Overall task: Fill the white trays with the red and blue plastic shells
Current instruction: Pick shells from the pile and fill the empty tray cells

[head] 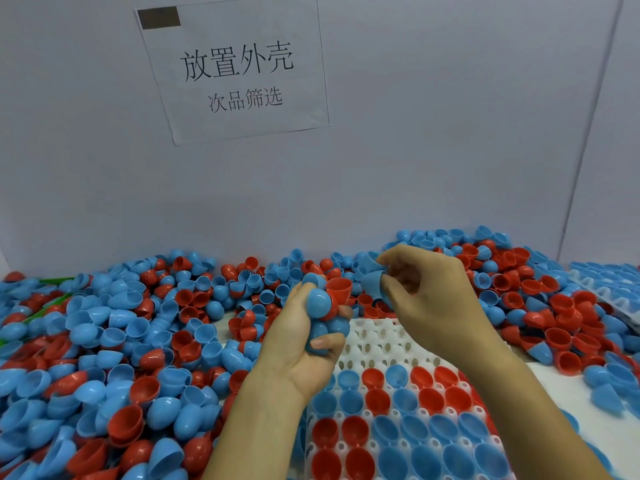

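Filled rows of a white tray [372, 336] are seen nearest the lens, red and blue shells seated open side up in its pockets, while the far rows are left bare. Above the tray's far left corner, a clutch [327, 311] of blue shells and one red cup is gripped in the left hand [304, 344], fingers curled tightly round it. A single blue shell [372, 284] is pinched between thumb and fingertips of the right hand [429, 299], which is held just beyond the tray's far edge, close to the left hand but not touching it. Loose shells [114, 341] are heaped across the table on the left, behind and to the right of the tray. A second tray [609, 289], loaded with blue shells, is partly shown at the right edge. A paper sign [235, 69] bearing printed Chinese characters is fixed to the grey wall [450, 133] behind the heap.
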Demonstrator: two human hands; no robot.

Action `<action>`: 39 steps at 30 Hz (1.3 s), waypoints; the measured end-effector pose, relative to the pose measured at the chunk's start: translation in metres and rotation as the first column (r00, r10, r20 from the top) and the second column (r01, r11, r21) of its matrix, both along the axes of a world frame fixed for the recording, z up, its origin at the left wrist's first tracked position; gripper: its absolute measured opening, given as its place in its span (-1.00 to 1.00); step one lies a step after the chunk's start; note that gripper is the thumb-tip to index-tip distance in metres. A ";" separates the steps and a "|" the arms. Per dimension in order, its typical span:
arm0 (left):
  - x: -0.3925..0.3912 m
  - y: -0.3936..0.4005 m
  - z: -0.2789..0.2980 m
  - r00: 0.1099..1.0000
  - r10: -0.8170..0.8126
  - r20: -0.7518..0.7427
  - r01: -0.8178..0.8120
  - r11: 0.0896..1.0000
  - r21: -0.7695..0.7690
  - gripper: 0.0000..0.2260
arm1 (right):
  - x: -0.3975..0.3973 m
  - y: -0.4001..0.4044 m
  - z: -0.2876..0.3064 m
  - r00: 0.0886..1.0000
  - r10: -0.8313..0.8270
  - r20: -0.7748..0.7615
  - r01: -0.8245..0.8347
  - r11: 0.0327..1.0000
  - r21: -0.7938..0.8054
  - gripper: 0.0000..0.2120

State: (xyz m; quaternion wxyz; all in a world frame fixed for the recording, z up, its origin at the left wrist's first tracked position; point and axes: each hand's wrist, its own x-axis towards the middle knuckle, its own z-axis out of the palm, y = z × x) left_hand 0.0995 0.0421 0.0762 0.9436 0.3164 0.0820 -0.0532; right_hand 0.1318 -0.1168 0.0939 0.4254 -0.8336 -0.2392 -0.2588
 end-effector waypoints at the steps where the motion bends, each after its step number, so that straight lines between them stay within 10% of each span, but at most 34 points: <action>1: 0.000 0.000 0.001 1.000 0.018 0.004 -0.018 1.000 -0.013 -0.79 | 0.000 -0.001 0.000 0.999 0.022 -0.038 -0.022 1.000 0.009 -0.83; 15: -0.001 -0.001 0.003 0.992 0.113 0.051 -0.111 0.993 -0.036 -0.91 | -0.007 0.014 -0.003 0.996 0.045 -0.081 -0.062 0.973 -0.223 -0.81; 29: -0.002 0.003 0.007 0.988 0.133 0.085 -0.132 0.991 -0.021 -0.84 | -0.014 0.016 0.001 0.963 0.164 -0.215 -0.142 0.983 0.114 -0.81; 39: -0.004 0.003 0.010 0.988 0.122 0.090 -0.126 0.991 0.034 -0.89 | 0.004 -0.109 0.014 0.936 -0.259 -0.240 0.142 0.898 -0.417 -0.86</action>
